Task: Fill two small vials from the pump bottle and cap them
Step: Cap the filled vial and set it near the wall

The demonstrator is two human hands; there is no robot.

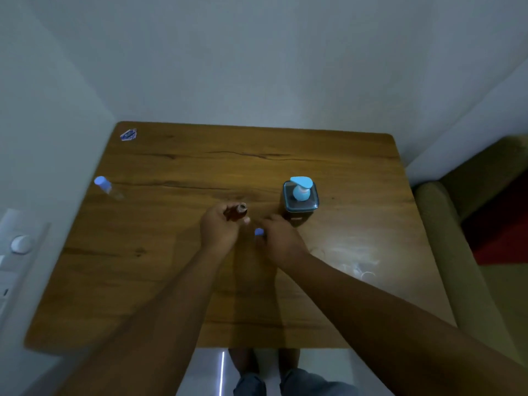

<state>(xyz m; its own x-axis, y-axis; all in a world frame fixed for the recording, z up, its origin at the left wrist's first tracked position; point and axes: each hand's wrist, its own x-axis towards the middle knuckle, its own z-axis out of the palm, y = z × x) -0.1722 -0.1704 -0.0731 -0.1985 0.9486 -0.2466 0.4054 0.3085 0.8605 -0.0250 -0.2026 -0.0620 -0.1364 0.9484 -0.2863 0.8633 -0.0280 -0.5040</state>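
Note:
My left hand (218, 228) grips a small uncapped vial (239, 210) upright above the middle of the wooden table (177, 275); its open mouth faces up. My right hand (281, 240) sits just to its right and pinches a small blue cap (259, 232) at the fingertips. The pump bottle (300, 199), dark and square with a light blue pump head, stands right behind my right hand. A second vial (107, 187), clear with a blue cap on, stands at the table's left edge.
A small blue sticker (129, 134) marks the far left corner of the table. A wall switch panel (17, 247) is at the left. An olive sofa arm (445, 241) borders the table's right side. My legs show below the near edge.

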